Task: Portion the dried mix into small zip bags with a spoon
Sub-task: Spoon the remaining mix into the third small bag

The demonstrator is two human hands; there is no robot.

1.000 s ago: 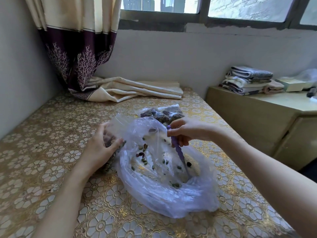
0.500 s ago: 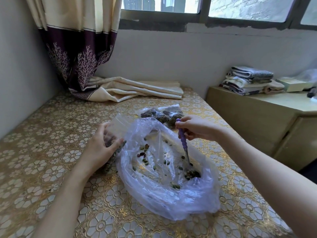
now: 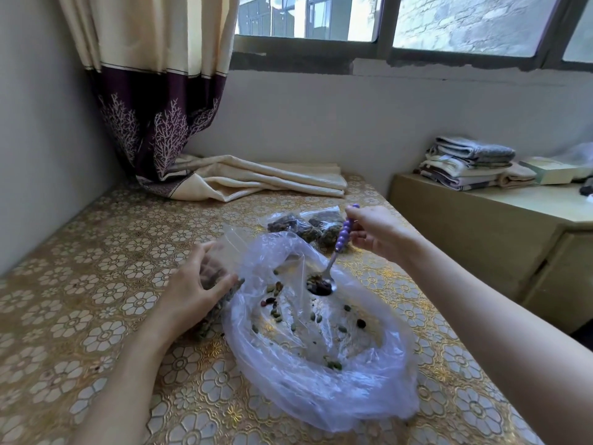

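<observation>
A large clear plastic bag (image 3: 321, 390) lies open on the table with scattered pieces of dried mix (image 3: 279, 316) inside. My right hand (image 3: 375, 232) pinches the purple beaded handle of a spoon (image 3: 341, 239); its bowl, heaped with mix, is lifted just above the bag's inside. My left hand (image 3: 195, 287) grips a small zip bag (image 3: 221, 271), partly filled, at the large bag's left edge. Two filled small zip bags (image 3: 305, 224) lie behind the large bag.
The table wears a gold floral cloth (image 3: 80, 284). A curtain (image 3: 154, 91) hangs at the back left, its hem and a folded cream cloth (image 3: 263, 178) lying on the table. A cabinet (image 3: 481, 239) stands to the right, holding folded towels (image 3: 468, 162).
My right hand has raised the spoon from deep in the large bag, and its bowl now carries a heap of mix. My left hand stays on the small zip bag.
</observation>
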